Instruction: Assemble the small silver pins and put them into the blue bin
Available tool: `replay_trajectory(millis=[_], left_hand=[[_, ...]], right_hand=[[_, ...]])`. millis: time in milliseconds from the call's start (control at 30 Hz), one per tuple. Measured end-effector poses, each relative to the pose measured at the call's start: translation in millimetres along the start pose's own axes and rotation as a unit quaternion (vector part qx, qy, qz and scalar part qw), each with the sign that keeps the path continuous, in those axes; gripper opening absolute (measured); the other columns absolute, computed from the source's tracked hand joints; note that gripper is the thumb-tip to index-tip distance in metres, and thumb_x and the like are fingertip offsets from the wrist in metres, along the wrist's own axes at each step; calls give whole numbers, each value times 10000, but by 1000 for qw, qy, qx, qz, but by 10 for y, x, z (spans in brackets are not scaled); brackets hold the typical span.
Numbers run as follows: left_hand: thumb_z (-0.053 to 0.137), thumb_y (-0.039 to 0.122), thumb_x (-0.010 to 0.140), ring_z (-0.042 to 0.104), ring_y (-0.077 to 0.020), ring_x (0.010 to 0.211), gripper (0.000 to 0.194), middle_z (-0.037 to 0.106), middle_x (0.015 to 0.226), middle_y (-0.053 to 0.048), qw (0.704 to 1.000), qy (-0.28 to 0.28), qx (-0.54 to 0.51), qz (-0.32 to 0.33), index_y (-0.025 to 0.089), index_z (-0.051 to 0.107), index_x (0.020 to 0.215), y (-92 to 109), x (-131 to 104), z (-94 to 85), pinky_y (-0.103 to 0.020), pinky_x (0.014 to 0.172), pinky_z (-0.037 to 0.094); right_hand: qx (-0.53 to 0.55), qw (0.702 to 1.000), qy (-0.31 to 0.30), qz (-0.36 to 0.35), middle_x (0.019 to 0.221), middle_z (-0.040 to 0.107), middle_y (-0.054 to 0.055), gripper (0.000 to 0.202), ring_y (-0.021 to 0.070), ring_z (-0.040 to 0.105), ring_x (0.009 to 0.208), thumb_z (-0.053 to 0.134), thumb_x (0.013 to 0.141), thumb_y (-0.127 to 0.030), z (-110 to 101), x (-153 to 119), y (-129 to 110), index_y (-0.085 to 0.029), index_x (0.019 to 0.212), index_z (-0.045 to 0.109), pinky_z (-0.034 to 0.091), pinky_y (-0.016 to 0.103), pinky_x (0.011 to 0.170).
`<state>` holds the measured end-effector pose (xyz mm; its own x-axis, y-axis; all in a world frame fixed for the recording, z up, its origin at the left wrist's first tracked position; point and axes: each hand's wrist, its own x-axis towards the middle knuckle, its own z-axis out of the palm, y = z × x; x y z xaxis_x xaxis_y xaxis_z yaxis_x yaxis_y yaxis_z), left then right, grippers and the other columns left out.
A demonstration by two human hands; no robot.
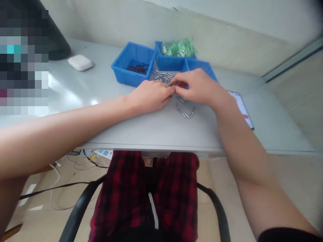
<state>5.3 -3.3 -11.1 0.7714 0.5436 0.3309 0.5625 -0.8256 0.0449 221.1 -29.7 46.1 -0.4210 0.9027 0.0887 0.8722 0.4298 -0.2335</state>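
While l. hand (152, 96) touches r. hand (195, 86), silvery screws (163, 77) lie nearby.

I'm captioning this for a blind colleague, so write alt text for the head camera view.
A person's left hand and right hand meet over a pile of small silver metal pieces on a pale table. Nearby stand three blue bins, one holding dark pieces, another a green plastic bag.
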Motion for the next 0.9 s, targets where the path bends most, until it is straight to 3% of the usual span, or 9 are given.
replay_trajectory(millis=[900], left_hand=[[525,321,1136,834,-344,1210,380,878,1232,-160,1000,-11,11,11,165,831,1298,6,-15,-13,-430,993,649]], right_hand=[[16,1000,1,-7,1110,889,85,310,331,799,1042,617,1000,-107,5,3,25,-260,1132,853,561,429,946]])
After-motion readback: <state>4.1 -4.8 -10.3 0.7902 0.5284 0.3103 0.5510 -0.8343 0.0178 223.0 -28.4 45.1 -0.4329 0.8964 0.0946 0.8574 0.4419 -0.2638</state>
